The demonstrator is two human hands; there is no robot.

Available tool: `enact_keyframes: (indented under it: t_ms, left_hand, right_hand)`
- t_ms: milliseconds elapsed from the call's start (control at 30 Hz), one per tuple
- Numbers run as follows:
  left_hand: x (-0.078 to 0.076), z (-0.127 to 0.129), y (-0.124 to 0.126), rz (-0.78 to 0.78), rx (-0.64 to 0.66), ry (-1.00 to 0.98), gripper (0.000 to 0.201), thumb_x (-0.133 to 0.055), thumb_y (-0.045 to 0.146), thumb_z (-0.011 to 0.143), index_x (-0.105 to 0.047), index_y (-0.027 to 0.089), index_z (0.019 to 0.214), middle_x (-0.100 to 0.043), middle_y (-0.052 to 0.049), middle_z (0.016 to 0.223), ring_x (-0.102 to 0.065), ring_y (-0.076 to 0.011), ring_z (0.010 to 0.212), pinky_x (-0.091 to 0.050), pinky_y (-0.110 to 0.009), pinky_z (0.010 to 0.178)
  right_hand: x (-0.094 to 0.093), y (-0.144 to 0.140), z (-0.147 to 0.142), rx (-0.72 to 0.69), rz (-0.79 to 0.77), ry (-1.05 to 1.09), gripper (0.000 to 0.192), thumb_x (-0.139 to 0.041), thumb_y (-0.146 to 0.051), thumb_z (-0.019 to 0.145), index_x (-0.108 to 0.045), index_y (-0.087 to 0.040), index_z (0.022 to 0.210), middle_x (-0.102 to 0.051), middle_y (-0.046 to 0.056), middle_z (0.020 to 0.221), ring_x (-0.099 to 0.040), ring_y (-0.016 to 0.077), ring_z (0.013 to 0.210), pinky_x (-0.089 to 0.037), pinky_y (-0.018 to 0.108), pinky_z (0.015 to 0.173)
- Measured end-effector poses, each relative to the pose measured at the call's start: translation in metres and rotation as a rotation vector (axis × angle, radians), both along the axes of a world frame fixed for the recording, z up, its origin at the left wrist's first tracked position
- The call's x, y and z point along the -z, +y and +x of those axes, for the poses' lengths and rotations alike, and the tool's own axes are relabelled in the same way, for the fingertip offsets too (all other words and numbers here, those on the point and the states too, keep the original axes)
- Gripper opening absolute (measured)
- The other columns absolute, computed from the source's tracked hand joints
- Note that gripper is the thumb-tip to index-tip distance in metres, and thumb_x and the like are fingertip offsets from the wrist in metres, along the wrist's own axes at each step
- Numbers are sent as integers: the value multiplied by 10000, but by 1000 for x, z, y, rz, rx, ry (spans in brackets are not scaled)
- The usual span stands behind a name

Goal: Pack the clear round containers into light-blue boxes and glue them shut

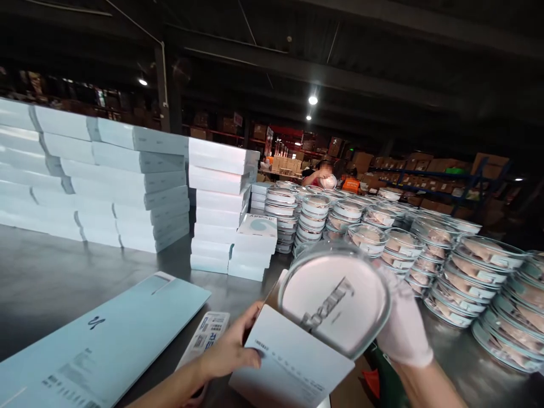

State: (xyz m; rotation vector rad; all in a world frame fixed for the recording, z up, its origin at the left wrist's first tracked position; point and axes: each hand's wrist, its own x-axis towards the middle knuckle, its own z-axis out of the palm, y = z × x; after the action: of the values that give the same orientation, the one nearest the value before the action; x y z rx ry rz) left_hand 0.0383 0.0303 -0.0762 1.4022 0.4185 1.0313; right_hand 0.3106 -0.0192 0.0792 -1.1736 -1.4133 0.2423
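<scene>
Glossy round case, matte carton, hands

Dim warehouse, bright foreground

Ceiling lamps glow far above the table, whose steel shows soft sheen; the round lid nearest is motion-blurred, and edges bow.

Bare table lies open left; box stacks ahead and container stacks right block passage.

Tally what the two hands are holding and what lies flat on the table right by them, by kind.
Round clear-lidded cases: 1, in the gloved right hand
Open white boxes: 1, in the bare left hand
Flat pale blue sheets: 1
Printed leaflets: 1
Total: 4
</scene>
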Motion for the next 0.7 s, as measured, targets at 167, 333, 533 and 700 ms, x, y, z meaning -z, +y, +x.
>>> enact_keyframes:
  t_ms: [167, 333, 533, 700]
  left_hand:
    - [23, -5, -14, -12, -117, -4, 887, -913, 655, 579, -604, 298, 1329, -685, 1, 913, -636, -255, 829, -515, -322, 735]
    - [34, -13, -23, 93, -244, -19, 1052, -802, 750, 669, -375, 300, 1519, -563, -125, 1386, -588, -393, 1217, -475, -497, 1038]
    - [15, 1, -33, 205, -480, 108, 446, -468, 624, 993, -646, 248, 1154, -466, -118, 1549, -441, -360, 1425, -353, -472, 1183]
    - [-2, 6, -34, 61, -548, 134, 374, -513, 579, 988, -601, 273, 1185, -530, -107, 1486, -483, -326, 1401, -411, -459, 1143]
  right_hand:
    - [79, -33, -37, 15, 18, 178, 286, -657, -531, 916, -630, -309, 1093, -669, 67, 1339, -624, 277, 1272, -524, 404, 1048]
    - [146, -43, -57, -232, -81, 301, 627, -513, -742, 904, -471, -340, 1384, -594, 114, 1467, -618, 342, 1301, -573, 449, 974]
    - [156, -45, -99, 46, -181, 263, 568, -506, -565, 989, -500, -280, 1480, -538, 94, 1543, -460, 364, 1453, -382, 521, 1210]
    - [140, -44, -93, -41, -102, 295, 699, -358, -489, 1048, 3, -340, 1628, -158, 73, 1732, -249, 266, 1564, -292, 550, 1235]
